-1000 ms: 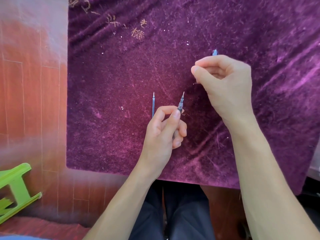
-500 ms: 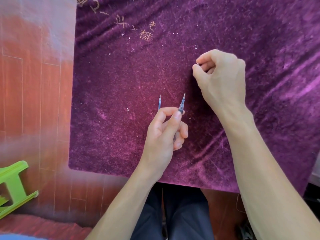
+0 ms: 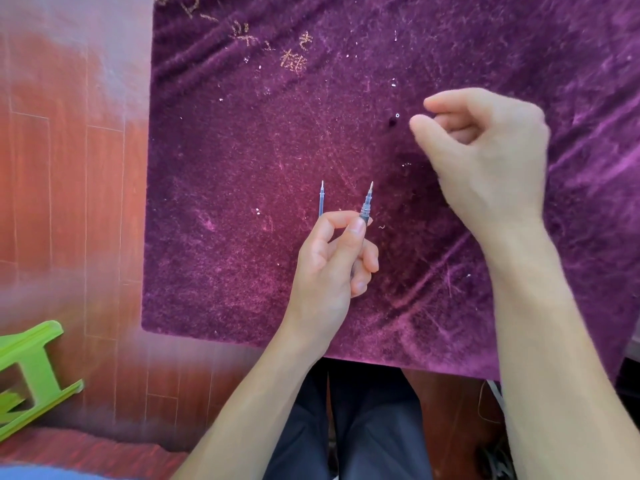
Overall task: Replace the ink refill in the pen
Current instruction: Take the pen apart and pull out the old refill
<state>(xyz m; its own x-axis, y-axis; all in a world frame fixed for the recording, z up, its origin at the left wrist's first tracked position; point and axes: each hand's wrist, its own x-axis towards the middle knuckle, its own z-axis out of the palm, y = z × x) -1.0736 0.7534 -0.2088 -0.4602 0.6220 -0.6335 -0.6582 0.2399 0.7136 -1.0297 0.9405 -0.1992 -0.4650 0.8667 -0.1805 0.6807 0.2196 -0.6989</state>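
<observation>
My left hand (image 3: pixel 332 268) pinches the clear pen barrel (image 3: pixel 365 207) between thumb and forefinger, its white refill tip pointing away from me. A thin spare refill (image 3: pixel 321 200) sticks up just left of it; its lower end is hidden behind my fingers, so I cannot tell if it is held. My right hand (image 3: pixel 485 157) hovers over the cloth further back and to the right, fingers loosely curled, thumb and forefinger apart with nothing seen between them. A tiny dark piece with a shiny ring (image 3: pixel 393 121) lies on the cloth just left of those fingertips.
A purple velvet cloth (image 3: pixel 242 150) covers the table, with gold embroidery (image 3: pixel 294 60) at the back. Red wooden floor (image 3: pixel 69 202) lies to the left, with a green plastic stool (image 3: pixel 31 368) at lower left. My legs are under the near edge.
My right hand came down and toward me and its pinch loosened; the blue piece seen above it earlier is out of sight. A small dark piece now shows on the cloth. My left hand stayed put.
</observation>
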